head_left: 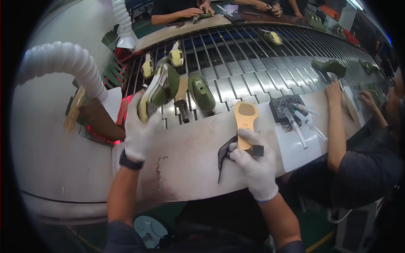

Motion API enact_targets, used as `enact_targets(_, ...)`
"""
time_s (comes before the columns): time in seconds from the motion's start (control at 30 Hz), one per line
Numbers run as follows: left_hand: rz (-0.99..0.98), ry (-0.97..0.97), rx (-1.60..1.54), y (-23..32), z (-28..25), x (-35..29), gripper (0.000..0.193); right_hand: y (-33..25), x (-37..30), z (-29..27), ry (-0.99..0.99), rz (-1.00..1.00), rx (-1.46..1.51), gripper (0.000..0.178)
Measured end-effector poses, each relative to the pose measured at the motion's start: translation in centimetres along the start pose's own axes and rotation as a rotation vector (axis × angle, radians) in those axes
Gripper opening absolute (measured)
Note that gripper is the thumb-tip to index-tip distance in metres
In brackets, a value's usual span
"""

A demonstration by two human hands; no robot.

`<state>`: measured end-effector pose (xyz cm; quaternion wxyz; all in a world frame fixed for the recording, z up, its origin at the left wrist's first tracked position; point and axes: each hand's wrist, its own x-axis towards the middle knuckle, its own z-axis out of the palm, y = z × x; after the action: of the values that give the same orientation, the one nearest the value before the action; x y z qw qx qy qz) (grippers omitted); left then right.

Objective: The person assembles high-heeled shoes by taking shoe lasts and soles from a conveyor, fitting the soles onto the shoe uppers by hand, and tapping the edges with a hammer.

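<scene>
My left hand, in a white knitted glove, is closed around a green and yellow shoe last at the conveyor's left end. Motion blurs its fingers a little. Other green lasts crowd beside it, one with its flat top turned up. My right hand, also gloved, grips a women's shoe over the table. Its tan insole faces up, the thumb lies across it, and a black block heel sticks out by the fingers. Thin black upper material hangs from its left side.
A roller conveyor runs behind the worktable. Several syringes lie on a dark block and white sheet at right, near a co-worker's arm. A white ribbed hose arches at left. Other people's hands work across the conveyor.
</scene>
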<state>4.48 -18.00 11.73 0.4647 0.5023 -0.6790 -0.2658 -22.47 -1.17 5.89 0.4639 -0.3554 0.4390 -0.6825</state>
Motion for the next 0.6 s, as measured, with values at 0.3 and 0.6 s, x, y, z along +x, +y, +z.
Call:
enact_targets(0.3,0.406,-0.041,0.601,-4.5,-9.2,-19.7,0.097,6.2,-3.4,8.1,-0.076,-0.454,-0.691,0.026)
enact_targets(0.6,0.298,0.033,0.271,-8.1,-8.3,-20.9,0.098,1.6,-1.0,2.1,-0.265,-0.377,-0.923,0.043)
